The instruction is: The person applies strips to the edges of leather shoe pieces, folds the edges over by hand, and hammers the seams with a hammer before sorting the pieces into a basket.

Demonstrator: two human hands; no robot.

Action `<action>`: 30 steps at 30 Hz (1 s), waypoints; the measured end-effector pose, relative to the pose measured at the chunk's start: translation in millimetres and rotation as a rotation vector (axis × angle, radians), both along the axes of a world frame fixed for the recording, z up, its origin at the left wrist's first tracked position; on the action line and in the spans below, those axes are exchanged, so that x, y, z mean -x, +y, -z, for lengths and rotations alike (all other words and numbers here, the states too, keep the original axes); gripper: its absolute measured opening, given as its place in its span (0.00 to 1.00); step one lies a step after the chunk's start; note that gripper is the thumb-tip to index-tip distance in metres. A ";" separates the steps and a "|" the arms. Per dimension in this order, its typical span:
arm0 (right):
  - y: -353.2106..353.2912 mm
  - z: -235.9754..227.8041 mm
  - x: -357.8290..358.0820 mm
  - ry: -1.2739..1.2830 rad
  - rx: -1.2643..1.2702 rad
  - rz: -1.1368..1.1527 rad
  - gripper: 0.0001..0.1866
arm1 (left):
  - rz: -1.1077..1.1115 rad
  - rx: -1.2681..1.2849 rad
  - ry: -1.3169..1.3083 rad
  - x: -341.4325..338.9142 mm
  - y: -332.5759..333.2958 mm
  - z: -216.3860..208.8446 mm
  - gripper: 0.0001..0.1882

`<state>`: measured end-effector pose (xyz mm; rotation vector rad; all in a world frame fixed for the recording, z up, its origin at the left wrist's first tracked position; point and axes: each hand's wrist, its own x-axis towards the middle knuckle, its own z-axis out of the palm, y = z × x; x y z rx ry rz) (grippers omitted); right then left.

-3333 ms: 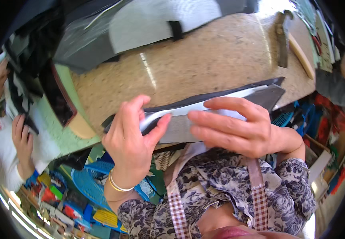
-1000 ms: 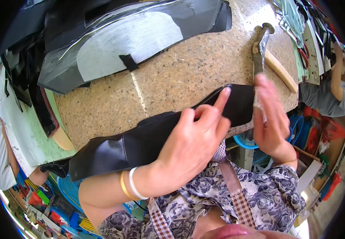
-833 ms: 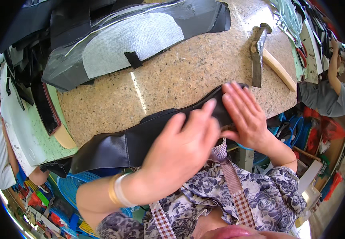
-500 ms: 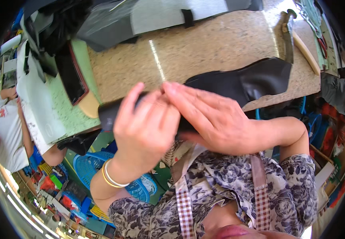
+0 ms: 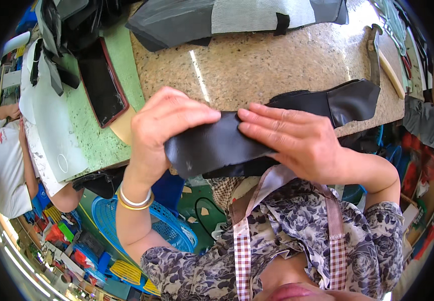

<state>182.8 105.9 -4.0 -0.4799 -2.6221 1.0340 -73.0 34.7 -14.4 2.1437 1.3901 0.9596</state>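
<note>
Near the front edge of the stone-topped table, a smooth black leather-like piece lies under my two hands. My left hand is closed on its upper left edge, thumb and fingers pinching it. The fingers of my right hand are stretched out together, flat on the upper edge; its thumb is hidden. To the right, a shiny black section lies on the table. Whether it joins the part in my hands I cannot tell, as my right hand covers the area between.
A hammer lies at the right beside a curved pale wooden strip. Grey and white material lines the back. A dark red-edged phone-like slab is at left. Below stands a blue basket; a person sits far left.
My hands have drawn apart from their touching position, my left hand turning to pinch the piece. More of the black piece now shows between them. The view has shifted slightly.
</note>
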 end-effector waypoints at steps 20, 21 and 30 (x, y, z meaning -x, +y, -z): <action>21.7 10.3 -54.0 0.134 -0.352 -0.044 0.27 | -0.099 0.034 0.271 -79.4 -37.2 -10.5 0.40; 20.2 11.5 -53.0 0.136 -0.358 -0.041 0.27 | -0.066 -0.079 0.273 -91.9 -24.8 -8.5 0.33; 16.0 1.2 -64.8 -0.085 -0.361 -0.097 0.22 | 0.050 -0.103 0.452 -97.1 -5.5 -13.9 0.19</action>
